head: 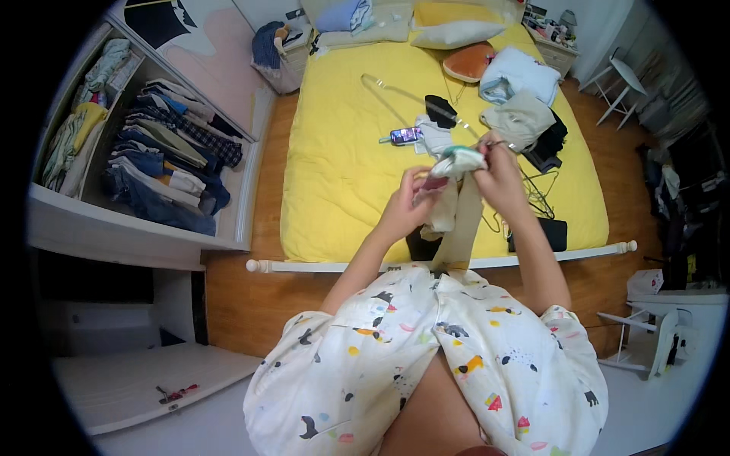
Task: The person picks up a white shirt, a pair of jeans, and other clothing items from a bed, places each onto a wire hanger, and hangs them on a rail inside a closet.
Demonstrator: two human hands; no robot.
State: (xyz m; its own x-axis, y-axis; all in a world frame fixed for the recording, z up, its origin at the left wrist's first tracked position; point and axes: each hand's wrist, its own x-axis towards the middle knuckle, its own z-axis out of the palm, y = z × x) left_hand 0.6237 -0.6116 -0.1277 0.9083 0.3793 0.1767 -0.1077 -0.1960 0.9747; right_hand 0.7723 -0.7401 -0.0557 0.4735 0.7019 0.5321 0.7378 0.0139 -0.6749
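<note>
Over a bed with a yellow cover (pixel 336 188), my right hand (pixel 502 176) is closed on the upper end of a bunched pale garment (pixel 456 165) and on a clear hanger (pixel 422 102) reaching up and left from it. At the garment's left side, the fingers of my left hand (pixel 408 202) grip a pinkish part of it. Its beige cloth hangs down towards the bed's white foot rail. Beyond my hands lie a phone (pixel 405 135) with its screen lit, a white cloth (pixel 434 137) and a black folded cloth (pixel 440 110).
Right of my hands lie a beige garment (pixel 519 119), a folded light blue quilt (pixel 519 77), dark wire hangers (pixel 539 196) and a black flat item (pixel 553 233). An open wardrobe (pixel 248 199) with folded clothes stands at left. A white foot rail (pixel 319 267) borders the bed.
</note>
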